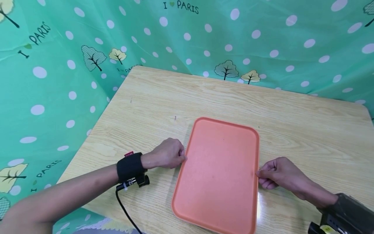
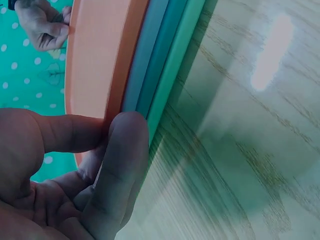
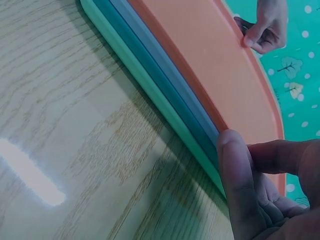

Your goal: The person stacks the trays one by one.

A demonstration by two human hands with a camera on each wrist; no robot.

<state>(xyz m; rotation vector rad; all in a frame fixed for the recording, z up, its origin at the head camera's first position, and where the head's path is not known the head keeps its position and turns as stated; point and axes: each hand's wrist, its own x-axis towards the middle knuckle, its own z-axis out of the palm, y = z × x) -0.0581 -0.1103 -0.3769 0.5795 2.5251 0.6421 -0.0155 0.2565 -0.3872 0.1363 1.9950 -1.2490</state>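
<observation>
An orange tray (image 1: pixel 217 175) lies on top of a stack, its long sides running away from me. Beneath it, in the left wrist view, show the edges of a grey-blue tray (image 2: pixel 151 40), a teal tray (image 2: pixel 162 55) and a light green tray (image 2: pixel 177 62). My left hand (image 1: pixel 169 153) pinches the orange tray's left rim between thumb and curled index finger. On the opposite rim, a little nearer to me, my right hand (image 1: pixel 279 175) pinches the same tray. In the right wrist view its fingertip (image 3: pixel 231 137) sits right at the orange edge.
The stack stands on a light wood-grain table (image 1: pixel 306 130). Behind and to the left hangs a green dotted curtain (image 1: pixel 187 48) with printed trees. A black cable (image 1: pixel 125 211) runs down from the left wrist camera (image 1: pixel 143 179) past the table's front edge.
</observation>
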